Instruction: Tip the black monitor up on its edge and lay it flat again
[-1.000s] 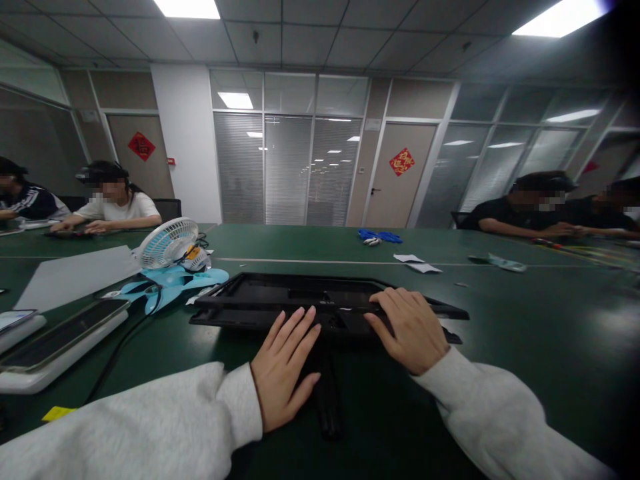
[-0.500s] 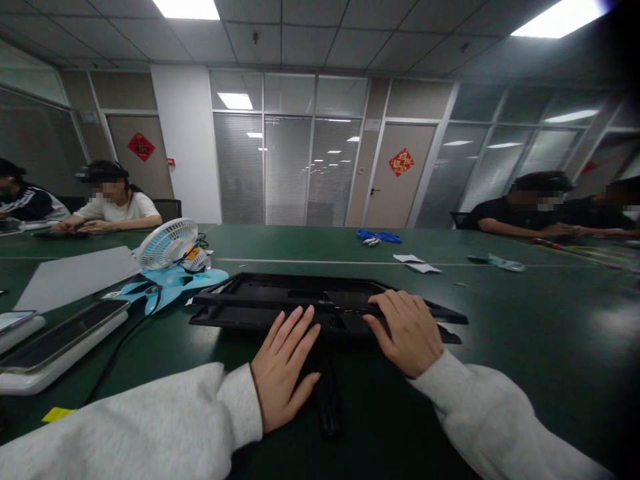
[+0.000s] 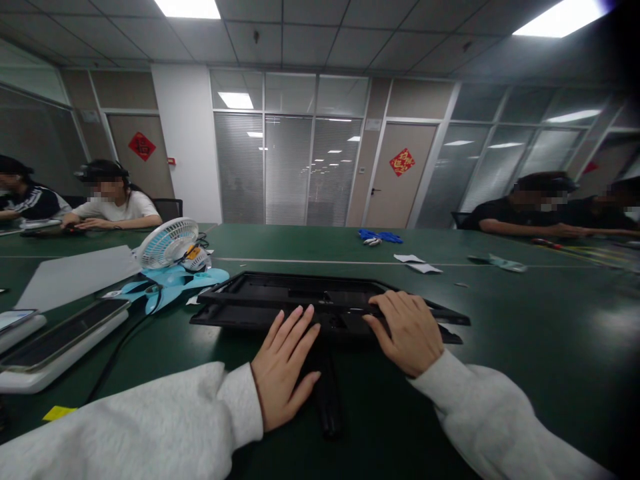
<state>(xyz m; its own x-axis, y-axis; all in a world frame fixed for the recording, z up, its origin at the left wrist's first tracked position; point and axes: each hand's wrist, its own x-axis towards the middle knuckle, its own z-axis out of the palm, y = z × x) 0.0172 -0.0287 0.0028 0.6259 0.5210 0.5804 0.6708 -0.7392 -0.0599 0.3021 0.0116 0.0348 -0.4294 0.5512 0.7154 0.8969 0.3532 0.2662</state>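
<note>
A flat black panel (image 3: 280, 293), like the back of a monitor, lies face down on the green table (image 3: 525, 333) in front of me. A black stand arm (image 3: 327, 400) runs from its near edge toward me. My left hand (image 3: 283, 363) lies flat, fingers stretched out, on the near edge of the panel beside the arm. My right hand (image 3: 410, 330) rests on the panel's near right part, fingers curved and pressing down on it. Both sleeves are light grey.
A small white desk fan (image 3: 167, 243) on a light blue base stands to the left, a grey sheet (image 3: 75, 273) beside it. A white-and-black device (image 3: 55, 347) with a cable sits at the near left. Blue gloves (image 3: 380, 236) and paper scraps lie farther back. Other people sit at both sides.
</note>
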